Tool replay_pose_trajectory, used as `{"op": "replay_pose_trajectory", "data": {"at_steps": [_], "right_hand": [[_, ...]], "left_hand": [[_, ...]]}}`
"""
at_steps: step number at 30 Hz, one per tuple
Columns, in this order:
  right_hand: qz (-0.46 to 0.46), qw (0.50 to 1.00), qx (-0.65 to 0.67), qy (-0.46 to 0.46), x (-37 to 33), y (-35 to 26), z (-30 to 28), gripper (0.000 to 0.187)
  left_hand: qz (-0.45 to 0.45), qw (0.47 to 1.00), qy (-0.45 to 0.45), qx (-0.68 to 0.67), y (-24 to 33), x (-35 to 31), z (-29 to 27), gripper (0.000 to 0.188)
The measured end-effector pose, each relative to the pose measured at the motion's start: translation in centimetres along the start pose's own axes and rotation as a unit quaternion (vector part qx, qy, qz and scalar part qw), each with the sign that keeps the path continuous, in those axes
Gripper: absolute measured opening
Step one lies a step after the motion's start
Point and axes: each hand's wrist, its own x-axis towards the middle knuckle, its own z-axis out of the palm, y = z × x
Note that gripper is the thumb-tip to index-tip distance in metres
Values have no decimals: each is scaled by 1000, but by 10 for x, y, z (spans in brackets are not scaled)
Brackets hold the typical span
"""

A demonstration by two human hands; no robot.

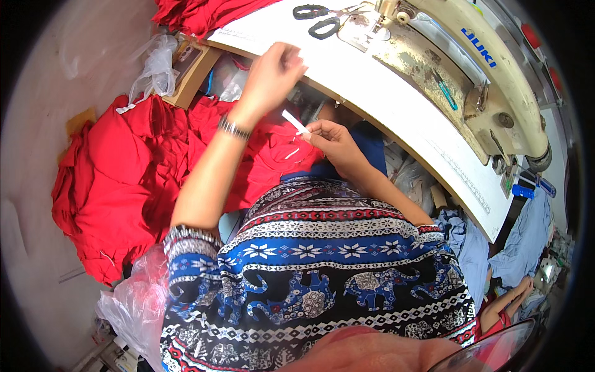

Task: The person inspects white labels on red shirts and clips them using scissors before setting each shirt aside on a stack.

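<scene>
Over the front edge of the white sewing table, my left hand (271, 75) is raised with its fingers curled. Motion smears the fingertips, so I cannot tell if anything is between them. My right hand (334, 147) is closed in a pinch on one end of a narrow white strip (294, 121), which sticks out up and to the left. Below both hands, red fabric (273, 149) lies across my lap. A larger heap of the same red cloth (124, 186) spreads out to the left.
A cream sewing machine (489, 68) stands on the white table (409, 115). Black-handled scissors (325, 22) and turquoise thread snips (445, 92) lie near it. More red cloth (211, 15) covers the table's far left; light blue fabric (524, 232) hangs at right. Another person's hands (517, 291) show far right.
</scene>
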Motion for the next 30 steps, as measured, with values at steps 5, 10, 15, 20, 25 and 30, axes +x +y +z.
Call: {"op": "replay_pose_trajectory", "data": {"at_steps": [5,10,15,20,25,30], "right_hand": [[53,997,48,36,-10,1,-7,12],[70,995,70,33,-16,0,-6,14],[82,989,113,43,-17,-12,-7,18],[51,991,117,30,-5,-7,0,18],[48,994,90,24,1,-18,8,15],[25,997,66,-19,4,-13,8,12]], "left_hand": [[113,960,31,256,-22,123,46,34],[35,934,-117,336,-28,146,28,35],[24,887,-216,407,-26,91,-40,30],[-167,950,-256,61,-1,-59,-116,21],[-237,919,-311,56,41,-152,-110,31],[-252,923,-289,32,41,-171,-85,34]]}}
